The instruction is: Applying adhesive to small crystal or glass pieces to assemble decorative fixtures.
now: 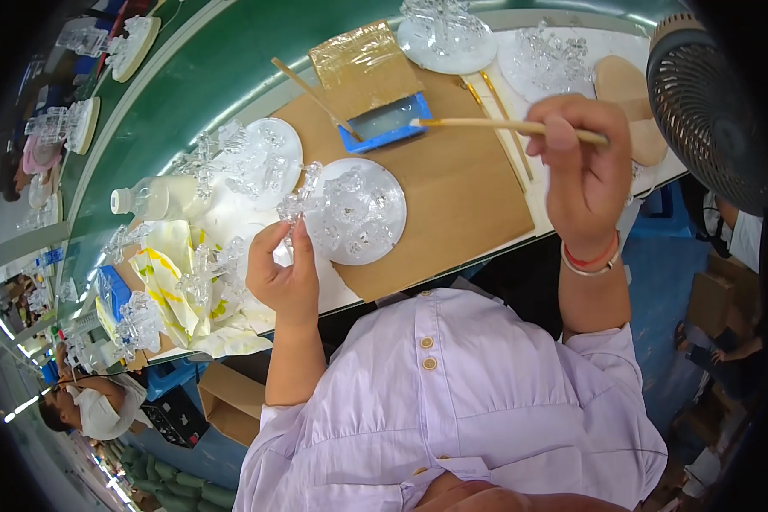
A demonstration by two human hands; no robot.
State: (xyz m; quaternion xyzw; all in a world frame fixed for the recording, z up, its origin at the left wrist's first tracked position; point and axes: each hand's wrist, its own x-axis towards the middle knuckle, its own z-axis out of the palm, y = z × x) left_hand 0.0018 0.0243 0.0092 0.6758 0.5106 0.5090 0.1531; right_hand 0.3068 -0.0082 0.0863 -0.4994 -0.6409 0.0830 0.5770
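Observation:
Between the thumb and fingers of my left hand [283,271] is a small clear plastic piece [293,207], at the left edge of a round white disc [382,243] that bears more clear pieces. My right hand [582,162] grips a thin wooden brush [503,126] by its handle, held nearly level. The brush's pale tip is over the right end of a blue tray [384,140] containing a cloudy liquid; whether it touches the tray cannot be told. A brown taped cardboard flap [363,68] covers the tray's far part, and a wooden stick [311,92] leans in it.
Brown cardboard [469,205] covers the work surface. Another disc with clear pieces [273,154] and a capped bottle [149,199] stand left, near a patterned cloth [175,282]. A dark fan [708,111] stands right. Beyond runs a green conveyor [230,64]. Other people sit nearby.

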